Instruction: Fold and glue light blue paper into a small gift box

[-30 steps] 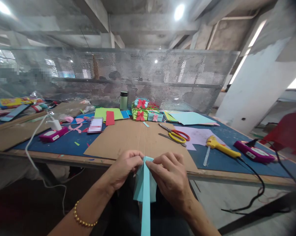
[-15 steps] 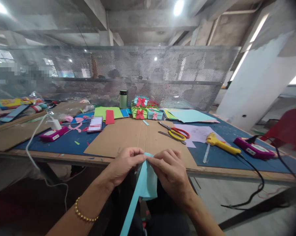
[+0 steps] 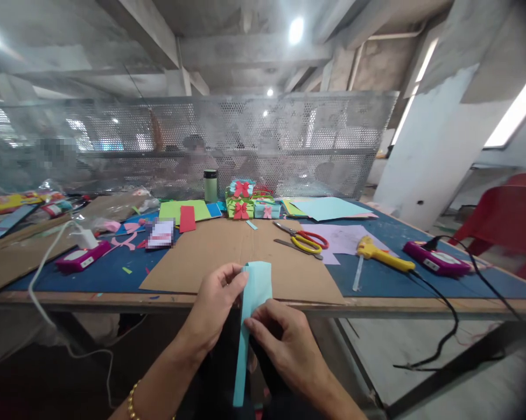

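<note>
A folded piece of light blue paper (image 3: pixel 260 280) with a long narrow strip of the same colour along its left side is held up at the table's front edge. My left hand (image 3: pixel 219 300) pinches its upper left corner between thumb and fingers. Lower down, my right hand (image 3: pixel 284 335) has thumb and fingertips closed on the paper where the strip runs below the wider part. The strip's loose end hangs down over my lap. Behind the hands lies a flat sheet of brown cardboard (image 3: pixel 214 251).
Scissors (image 3: pixel 307 240) and a blade (image 3: pixel 289 245) lie on the cardboard's right. Further right are a yellow glue gun (image 3: pixel 385 256) and a purple power strip (image 3: pixel 438 258). Small bow-trimmed paper boxes (image 3: pixel 241 204), a green bottle (image 3: pixel 210 185) and coloured paper (image 3: pixel 328 207) stand or lie behind.
The paper has been raised and turned more upright. My right hand has slid from the top edge down to the lower part; my left hand still holds the top. The view has shifted slightly.
</note>
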The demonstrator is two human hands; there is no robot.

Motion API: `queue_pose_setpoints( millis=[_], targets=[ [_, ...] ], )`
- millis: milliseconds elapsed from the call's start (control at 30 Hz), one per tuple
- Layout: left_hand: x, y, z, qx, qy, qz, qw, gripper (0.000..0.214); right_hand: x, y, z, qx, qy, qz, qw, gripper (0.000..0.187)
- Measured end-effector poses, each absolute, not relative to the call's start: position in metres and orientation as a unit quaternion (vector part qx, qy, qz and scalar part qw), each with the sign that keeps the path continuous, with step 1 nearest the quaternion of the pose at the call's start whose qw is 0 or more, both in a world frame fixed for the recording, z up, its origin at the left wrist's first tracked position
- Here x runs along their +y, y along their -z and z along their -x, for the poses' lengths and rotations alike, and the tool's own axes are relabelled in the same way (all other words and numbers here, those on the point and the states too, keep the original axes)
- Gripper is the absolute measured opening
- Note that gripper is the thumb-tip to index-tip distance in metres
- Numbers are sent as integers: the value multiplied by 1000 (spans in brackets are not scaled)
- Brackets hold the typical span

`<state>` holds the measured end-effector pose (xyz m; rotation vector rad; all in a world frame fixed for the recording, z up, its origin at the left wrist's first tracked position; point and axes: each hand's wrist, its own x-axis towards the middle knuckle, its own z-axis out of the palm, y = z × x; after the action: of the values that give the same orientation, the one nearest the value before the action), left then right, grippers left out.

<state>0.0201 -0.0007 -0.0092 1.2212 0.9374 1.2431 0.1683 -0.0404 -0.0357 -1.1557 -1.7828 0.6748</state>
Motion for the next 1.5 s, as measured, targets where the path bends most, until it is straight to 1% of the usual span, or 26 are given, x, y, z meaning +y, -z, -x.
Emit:
queue_pose_setpoints(
  millis=[167, 633, 733, 867, 933, 1033, 1067, 1133, 1200, 1267, 1367, 1500],
  targets=[
    [-3, 8, -20, 400, -523, -521, 543, 31, -37, 36, -167, -690, -351, 465, 430, 24],
    [0, 11, -17, 390, -525, -514, 555, 29, -37, 29, -174, -696, -377, 462, 400, 25],
    [0, 10, -18, 385, -534, -510, 554, 30, -35, 30, -173, -700, -364, 467, 399, 26],
    [0, 6, -18, 377, -558, -480, 562, 31, -39, 35, -172, -720, -284, 492, 399, 22],
    [1, 4, -16, 378, -576, -465, 556, 31, -43, 38, -173, -738, -205, 490, 416, 18],
    [6, 1, -11, 391, -594, -447, 542, 31, -49, 40, -178, -767, -58, 438, 464, 8],
    [8, 0, -9, 396, -595, -441, 543, 32, -51, 40, -179, -773, -1, 423, 474, 8],
    [9, 0, -7, 397, -589, -434, 554, 32, -53, 40, -181, -779, 107, 402, 469, 19],
    [10, 0, -8, 390, -580, -434, 569, 32, -54, 40, -181, -792, 177, 378, 446, 29],
    [9, 1, -10, 383, -570, -437, 581, 31, -52, 41, -178, -812, 199, 336, 435, 32],
    [8, 3, -13, 384, -556, -446, 587, 29, -49, 46, -173, -823, 208, 286, 444, 29],
    [11, 5, -17, 395, -547, -452, 583, 30, -46, 54, -170, -812, 219, 280, 462, 28]
  ],
)
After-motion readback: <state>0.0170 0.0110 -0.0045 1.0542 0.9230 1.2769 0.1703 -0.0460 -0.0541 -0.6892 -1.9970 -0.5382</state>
